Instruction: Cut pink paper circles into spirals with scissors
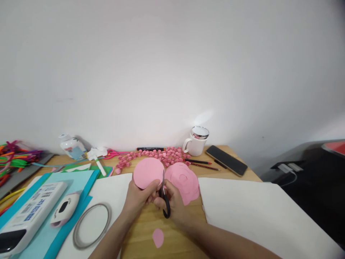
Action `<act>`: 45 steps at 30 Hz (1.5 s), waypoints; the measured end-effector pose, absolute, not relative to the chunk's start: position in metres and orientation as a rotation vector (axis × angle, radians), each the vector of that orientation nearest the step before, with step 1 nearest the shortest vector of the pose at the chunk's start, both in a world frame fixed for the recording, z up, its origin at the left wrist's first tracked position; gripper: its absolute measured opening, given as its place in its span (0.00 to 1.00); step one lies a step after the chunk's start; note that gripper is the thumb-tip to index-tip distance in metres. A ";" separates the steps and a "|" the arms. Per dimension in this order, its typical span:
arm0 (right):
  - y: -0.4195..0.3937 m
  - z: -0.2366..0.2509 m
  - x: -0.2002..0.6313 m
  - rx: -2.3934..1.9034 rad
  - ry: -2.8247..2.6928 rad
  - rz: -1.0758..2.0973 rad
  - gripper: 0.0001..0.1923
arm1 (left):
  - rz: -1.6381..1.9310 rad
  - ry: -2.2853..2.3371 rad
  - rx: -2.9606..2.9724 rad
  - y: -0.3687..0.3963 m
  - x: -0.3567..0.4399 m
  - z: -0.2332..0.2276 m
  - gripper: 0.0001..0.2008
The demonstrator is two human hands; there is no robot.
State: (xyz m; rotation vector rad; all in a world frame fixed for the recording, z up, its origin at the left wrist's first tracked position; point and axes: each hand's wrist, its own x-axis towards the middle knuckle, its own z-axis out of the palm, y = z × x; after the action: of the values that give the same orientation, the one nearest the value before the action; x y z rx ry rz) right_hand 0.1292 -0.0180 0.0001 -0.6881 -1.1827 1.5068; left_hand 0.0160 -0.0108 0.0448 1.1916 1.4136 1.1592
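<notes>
In my left hand (142, 196) is a round pink paper disc (147, 172), pinched at its lower edge and held up above the wooden table. My right hand (174, 203) grips black-handled scissors (165, 196), their blades pointing up along the disc's right edge. Whether the blades are cutting into the paper I cannot tell. Just behind my right hand lies a stack of pink paper circles (185, 181), the top one marked with a spiral. A small pink paper scrap (158, 237) rests on the table below my hands.
Many small rolled pink paper flowers (167, 157) lie along the back, near a white mug (198, 142), pencils (199, 162) and a phone (226, 160). On the left are a tape roll (76, 230), coloured paper (78, 178) and a white bottle (72, 146). White sheets (250, 205) flank the work area.
</notes>
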 end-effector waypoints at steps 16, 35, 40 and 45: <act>-0.014 -0.005 0.129 -0.668 -1.168 1.470 0.20 | 1.111 1.386 1.324 -0.011 0.014 0.048 0.20; -0.018 -0.004 0.128 -0.658 -1.119 1.545 0.15 | 1.073 1.297 1.255 -0.010 0.013 0.046 0.22; -0.018 -0.001 0.128 -0.678 -1.148 1.537 0.15 | 1.078 1.335 1.234 -0.009 0.014 0.044 0.21; -0.015 -0.004 0.130 -0.685 -1.147 1.455 0.16 | 1.047 1.349 1.287 -0.009 0.011 0.046 0.20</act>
State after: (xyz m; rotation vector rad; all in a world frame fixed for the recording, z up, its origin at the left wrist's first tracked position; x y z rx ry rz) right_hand 0.1296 -0.0148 -0.0043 -0.6854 -1.1468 1.4551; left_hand 0.0110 -0.0095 0.0462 1.2868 1.3490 1.0468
